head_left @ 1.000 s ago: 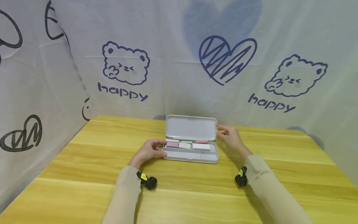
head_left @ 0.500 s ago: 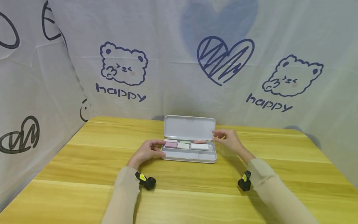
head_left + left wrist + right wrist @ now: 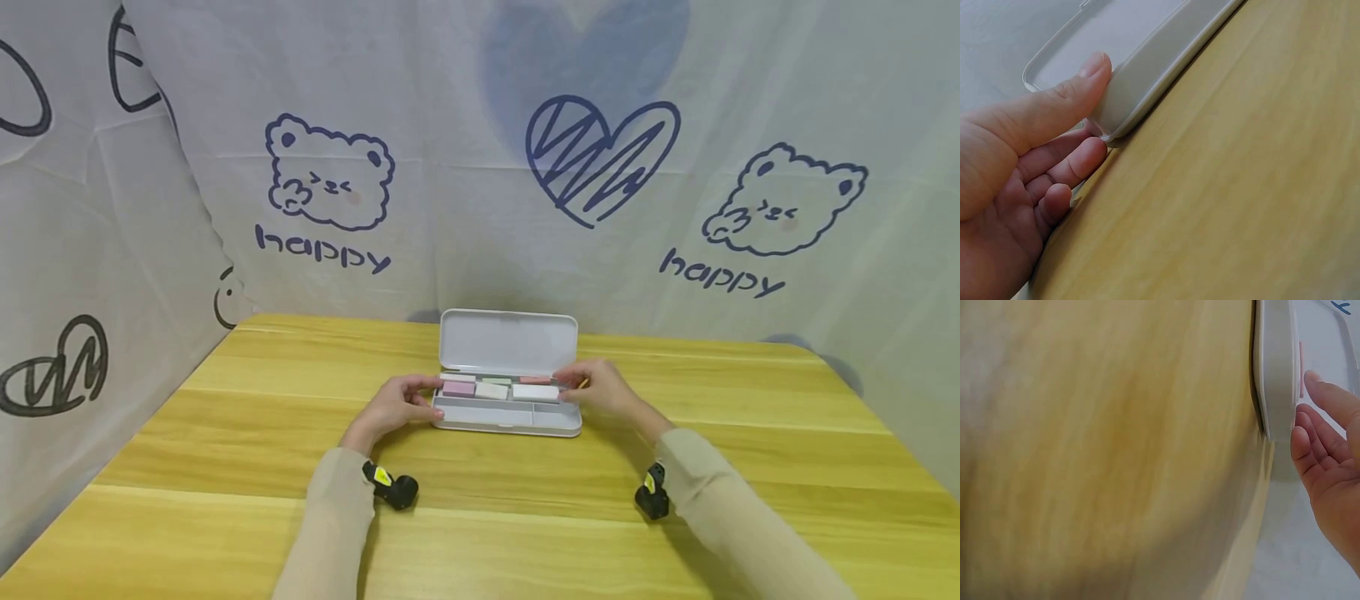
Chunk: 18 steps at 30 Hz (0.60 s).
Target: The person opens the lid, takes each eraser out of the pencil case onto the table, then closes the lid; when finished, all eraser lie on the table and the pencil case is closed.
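A pale grey pencil case (image 3: 483,414) lies open on the table, its lid (image 3: 508,343) raised at the back. Small eraser-like blocks fill its rear compartment: a purple block (image 3: 458,388), a white block (image 3: 491,391) and a longer white block (image 3: 535,393) in front, with pale, green and pink ones behind. My left hand (image 3: 393,408) grips the case's left end, thumb (image 3: 1079,87) against its side and fingers curled by the corner. My right hand (image 3: 607,390) reaches over the right end, thumb and fingertips apart near the long white block; contact there is unclear.
The wooden table (image 3: 480,517) has a yellow grain. Behind it hangs a white printed cloth (image 3: 465,208), close to the raised lid. Another printed cloth (image 3: 112,233) hangs along the left side.
My right hand has come down from beside the raised lid to the right end of the rear compartment. The left hand stays at the case's left end.
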{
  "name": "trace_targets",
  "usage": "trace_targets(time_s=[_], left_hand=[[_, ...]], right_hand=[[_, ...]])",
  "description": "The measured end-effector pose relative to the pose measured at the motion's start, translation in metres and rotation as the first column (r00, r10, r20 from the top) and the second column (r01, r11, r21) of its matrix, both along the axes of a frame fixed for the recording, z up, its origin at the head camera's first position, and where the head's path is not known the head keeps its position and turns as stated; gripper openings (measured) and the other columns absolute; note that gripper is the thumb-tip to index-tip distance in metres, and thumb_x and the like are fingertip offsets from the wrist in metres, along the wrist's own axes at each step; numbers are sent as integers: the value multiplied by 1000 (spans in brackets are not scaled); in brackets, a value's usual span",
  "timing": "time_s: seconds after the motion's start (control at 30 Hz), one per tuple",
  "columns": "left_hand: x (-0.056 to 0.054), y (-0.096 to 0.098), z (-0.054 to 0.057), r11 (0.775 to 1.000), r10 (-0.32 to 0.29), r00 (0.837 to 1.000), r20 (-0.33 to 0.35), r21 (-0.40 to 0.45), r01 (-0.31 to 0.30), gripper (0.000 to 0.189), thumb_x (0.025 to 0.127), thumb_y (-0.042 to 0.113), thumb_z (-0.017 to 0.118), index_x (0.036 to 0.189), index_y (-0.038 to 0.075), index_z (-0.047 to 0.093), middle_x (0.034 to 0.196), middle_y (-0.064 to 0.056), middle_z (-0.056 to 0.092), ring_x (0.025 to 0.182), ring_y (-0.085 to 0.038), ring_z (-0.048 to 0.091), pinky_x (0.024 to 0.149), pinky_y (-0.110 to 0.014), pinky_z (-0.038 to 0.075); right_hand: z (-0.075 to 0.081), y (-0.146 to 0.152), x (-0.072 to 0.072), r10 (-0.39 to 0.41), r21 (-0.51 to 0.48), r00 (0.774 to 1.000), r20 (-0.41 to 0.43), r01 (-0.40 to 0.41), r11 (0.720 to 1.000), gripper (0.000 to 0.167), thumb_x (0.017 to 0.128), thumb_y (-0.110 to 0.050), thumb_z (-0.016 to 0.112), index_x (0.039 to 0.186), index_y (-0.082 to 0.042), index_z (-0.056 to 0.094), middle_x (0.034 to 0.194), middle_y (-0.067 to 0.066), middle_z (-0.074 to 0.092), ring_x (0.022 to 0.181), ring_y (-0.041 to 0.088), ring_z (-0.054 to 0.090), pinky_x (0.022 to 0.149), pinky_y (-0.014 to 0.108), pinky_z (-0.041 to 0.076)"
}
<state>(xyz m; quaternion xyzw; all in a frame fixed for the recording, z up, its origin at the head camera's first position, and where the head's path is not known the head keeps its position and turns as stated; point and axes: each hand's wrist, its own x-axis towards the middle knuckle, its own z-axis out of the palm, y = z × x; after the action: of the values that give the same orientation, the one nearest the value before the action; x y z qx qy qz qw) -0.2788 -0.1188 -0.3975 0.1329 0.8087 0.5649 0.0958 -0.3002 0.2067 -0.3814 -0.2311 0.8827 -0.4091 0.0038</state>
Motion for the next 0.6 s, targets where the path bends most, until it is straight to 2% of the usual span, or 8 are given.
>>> trace_targets(time_s=[0.13,0.47,0.6], left_hand=[[-4,-1,-7,1000,7,1000,-7,0,-7,50,72,3,73,118,-3,55,74,-7,56,66,-14,48,59,-25,39],[-5,-1,-7,1000,8,1000,-11,-13,-8,50,72,5,73,118,-2,55,75,-7,55,67,-14,47,58,-24,39],[-6,-2,-8,1000,6,1000,-9,-19,-6,49,72,5,73,118,-2,55,75,-6,55,67,-14,47,58,-23,39]], right_hand=[[-1,-2,0,-8,16,1000,24,7,1000,24,74,1,69,98,7,65,84,10,62,72,17,50,64,29,44],[-1,-4,0,-12,29,998,64,10,1000,28,75,1,68,103,5,64,98,15,63,82,19,50,70,30,43],[-2,-4,-1,3,15,997,73,-4,1000,26,76,3,66,102,4,65,99,16,63,80,19,49,66,29,43]])
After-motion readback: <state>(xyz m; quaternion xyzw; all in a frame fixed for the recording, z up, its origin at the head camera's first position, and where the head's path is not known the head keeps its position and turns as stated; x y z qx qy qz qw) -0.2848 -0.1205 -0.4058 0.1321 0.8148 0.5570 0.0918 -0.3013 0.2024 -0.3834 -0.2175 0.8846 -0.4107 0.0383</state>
